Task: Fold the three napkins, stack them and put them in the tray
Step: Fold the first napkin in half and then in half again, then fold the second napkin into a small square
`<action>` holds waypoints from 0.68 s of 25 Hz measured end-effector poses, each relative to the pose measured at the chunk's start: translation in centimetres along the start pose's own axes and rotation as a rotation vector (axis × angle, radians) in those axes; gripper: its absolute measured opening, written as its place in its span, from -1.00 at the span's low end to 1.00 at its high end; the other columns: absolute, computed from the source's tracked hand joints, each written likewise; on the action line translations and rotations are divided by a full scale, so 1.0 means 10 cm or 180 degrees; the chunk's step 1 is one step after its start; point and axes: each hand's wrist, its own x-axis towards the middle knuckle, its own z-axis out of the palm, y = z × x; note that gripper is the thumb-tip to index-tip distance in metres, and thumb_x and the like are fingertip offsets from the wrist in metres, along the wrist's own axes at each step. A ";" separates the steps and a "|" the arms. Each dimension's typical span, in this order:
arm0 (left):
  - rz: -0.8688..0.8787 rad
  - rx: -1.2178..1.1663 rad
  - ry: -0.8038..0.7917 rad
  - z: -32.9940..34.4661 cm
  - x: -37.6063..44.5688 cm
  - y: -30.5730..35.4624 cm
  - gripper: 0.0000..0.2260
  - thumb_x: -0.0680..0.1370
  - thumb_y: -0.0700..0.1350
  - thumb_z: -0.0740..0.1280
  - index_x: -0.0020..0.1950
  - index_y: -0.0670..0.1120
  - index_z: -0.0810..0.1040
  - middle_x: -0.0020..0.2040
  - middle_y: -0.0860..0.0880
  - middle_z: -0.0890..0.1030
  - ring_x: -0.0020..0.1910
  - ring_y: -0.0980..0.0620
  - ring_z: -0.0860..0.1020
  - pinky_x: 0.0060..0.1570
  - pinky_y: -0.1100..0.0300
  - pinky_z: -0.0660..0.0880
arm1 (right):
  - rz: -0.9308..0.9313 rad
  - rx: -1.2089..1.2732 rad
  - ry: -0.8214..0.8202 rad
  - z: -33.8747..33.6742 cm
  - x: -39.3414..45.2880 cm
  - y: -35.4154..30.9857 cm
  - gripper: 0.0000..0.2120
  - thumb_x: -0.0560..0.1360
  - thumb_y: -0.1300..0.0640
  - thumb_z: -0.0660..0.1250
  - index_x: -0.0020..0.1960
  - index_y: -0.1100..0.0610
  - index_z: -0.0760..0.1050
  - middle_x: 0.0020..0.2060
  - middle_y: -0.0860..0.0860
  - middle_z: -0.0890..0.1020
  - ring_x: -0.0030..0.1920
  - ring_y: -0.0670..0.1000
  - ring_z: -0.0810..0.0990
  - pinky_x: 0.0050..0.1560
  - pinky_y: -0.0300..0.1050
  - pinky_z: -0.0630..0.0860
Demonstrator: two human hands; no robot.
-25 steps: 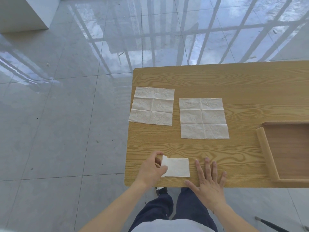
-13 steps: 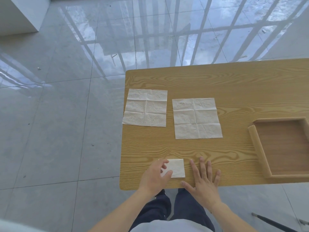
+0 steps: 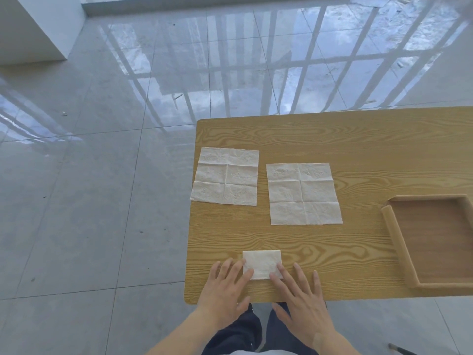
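Left hand (image 3: pixel 225 290) and right hand (image 3: pixel 302 301), open flat, press small folded paper napkin (image 3: pixel 262 263) onto wood-grain table (image 3: pixel 332 139).

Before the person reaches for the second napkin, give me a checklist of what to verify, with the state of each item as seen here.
1. First napkin folded small: ok. The folded napkin lies flat near the table's front edge.
2. Hands free of it: not ok. The left hand and right hand lie flat, fingertips on its near corners.
3. Two napkins left to fold: ok. The left napkin and middle napkin lie open, apart.
4. Tray ready: ok as far as seen. The tray holds nothing in its visible part; its right side is cut off.
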 end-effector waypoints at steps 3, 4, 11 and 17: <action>-0.0091 0.0023 -0.0010 -0.09 0.11 -0.08 -0.49 0.58 0.20 0.04 0.49 0.10 0.02 0.55 -0.03 0.08 0.52 -0.18 0.02 0.49 -0.23 -0.06 | 0.0053 -0.0103 -0.0019 -0.21 0.17 -0.07 -0.41 0.44 -0.27 0.11 0.44 -0.12 0.29 0.47 -0.10 0.33 0.46 0.19 0.28 0.36 0.34 -0.10; -0.0100 0.0046 -0.0011 -0.12 0.16 -0.11 -0.50 0.59 0.19 0.04 0.49 0.09 0.02 0.55 -0.03 0.06 0.52 -0.17 0.00 0.49 -0.23 -0.08 | 0.0060 -0.0146 -0.0032 -0.26 0.22 -0.09 -0.42 0.43 -0.26 0.10 0.41 -0.12 0.34 0.45 -0.09 0.38 0.43 0.19 0.34 0.34 0.32 -0.11; -0.0130 0.0144 -0.0134 -0.32 0.40 -0.18 -0.51 0.56 0.16 0.08 0.45 0.04 0.13 0.52 -0.08 0.13 0.51 -0.14 0.06 0.48 -0.24 -0.07 | 0.0140 0.0053 -0.0097 -0.54 0.47 -0.13 -0.38 0.09 -0.33 0.48 0.13 -0.19 0.58 0.18 -0.14 0.64 0.09 0.06 0.67 0.00 0.29 0.59; -0.0019 -0.0132 0.0437 -0.61 0.53 -0.07 -0.65 0.21 0.21 0.52 -0.09 0.13 0.64 -0.08 0.11 0.62 -0.14 0.08 0.61 -0.07 0.13 0.60 | 0.0305 0.0585 0.0296 -0.73 0.52 0.14 -0.48 0.24 -0.15 0.49 0.18 -0.17 0.54 0.23 -0.12 0.60 0.04 -0.09 0.65 -0.02 -0.08 0.62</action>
